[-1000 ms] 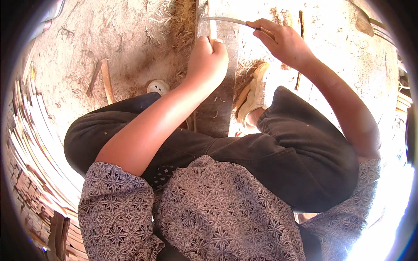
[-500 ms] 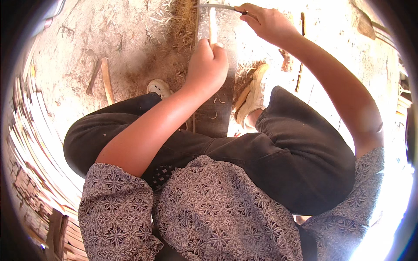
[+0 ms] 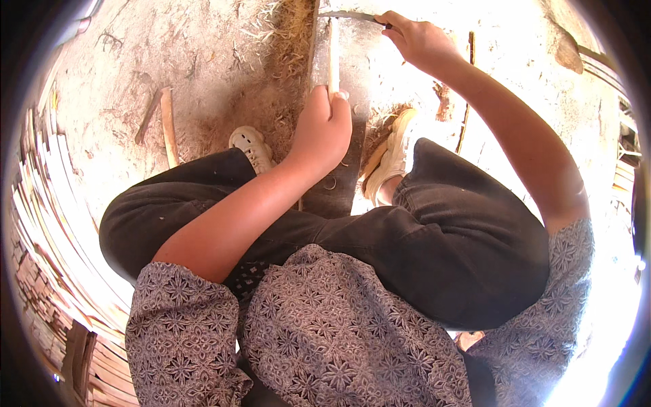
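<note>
Between the person's two pale shoes, a long plank [image 3: 356, 74] runs away from the body, its near end dark and its far end bright in the light. Over it, the left hand [image 3: 322, 132] is folded into a fist around the near part of a slim, pale stick [image 3: 333, 57], thumb uppermost; the stick juts out of the fist and points away along the plank. The right hand [image 3: 420, 44] reaches further out and to the right, fingers wrapped round the handle of a knife [image 3: 352, 15]. Its blade points left across the plank at the stick's far end; whether the edge touches the wood I cannot tell. A small curled shaving [image 3: 329, 183] lies on the plank near the knees, and more loose shavings [image 3: 288, 41] are heaped on the ground [image 3: 203, 88] along its left side. The left shoe [image 3: 252, 148], pierced with round holes, sits just left of the plank; the right shoe [image 3: 393, 152] stands beside the other edge with a foot inside, the ankle showing above it. Further left, a pale strip [image 3: 168, 129] lies next to a darker strip [image 3: 148, 119], and many long, light strips [image 3: 57, 210] are massed by the left rim.
</note>
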### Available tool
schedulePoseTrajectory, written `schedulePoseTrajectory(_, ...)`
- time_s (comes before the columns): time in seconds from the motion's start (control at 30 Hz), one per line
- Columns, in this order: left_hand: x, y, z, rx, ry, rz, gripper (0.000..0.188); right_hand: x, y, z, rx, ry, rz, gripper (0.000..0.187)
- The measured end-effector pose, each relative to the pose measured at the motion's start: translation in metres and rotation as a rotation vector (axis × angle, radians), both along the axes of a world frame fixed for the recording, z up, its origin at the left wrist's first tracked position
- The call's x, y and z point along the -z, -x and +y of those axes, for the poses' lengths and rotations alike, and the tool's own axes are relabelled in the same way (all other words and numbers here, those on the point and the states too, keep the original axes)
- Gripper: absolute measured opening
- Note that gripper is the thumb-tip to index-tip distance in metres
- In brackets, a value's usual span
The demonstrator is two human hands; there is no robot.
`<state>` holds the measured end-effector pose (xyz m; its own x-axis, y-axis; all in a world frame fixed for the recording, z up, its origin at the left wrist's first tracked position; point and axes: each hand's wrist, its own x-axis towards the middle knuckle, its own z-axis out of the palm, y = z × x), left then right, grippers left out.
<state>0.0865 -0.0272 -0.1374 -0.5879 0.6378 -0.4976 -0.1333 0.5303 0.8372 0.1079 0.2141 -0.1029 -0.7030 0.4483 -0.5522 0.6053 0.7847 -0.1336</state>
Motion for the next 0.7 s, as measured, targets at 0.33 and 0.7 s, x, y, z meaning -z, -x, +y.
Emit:
schedulePoseTrajectory(0.33, -0.027, 0.016, 0.008, -0.145, -0.095, -0.423, 0.031, -0.024, -0.065, -0.021, -0.010, 0.245, 0.153, 0.035)
schedulePoseTrajectory(0.7, -0.029, 0.008, 0.020, -0.191, -0.055, -0.461, 0.028, 0.016, -0.028, -0.021, -0.248, 0.084, 0.427, 0.029)
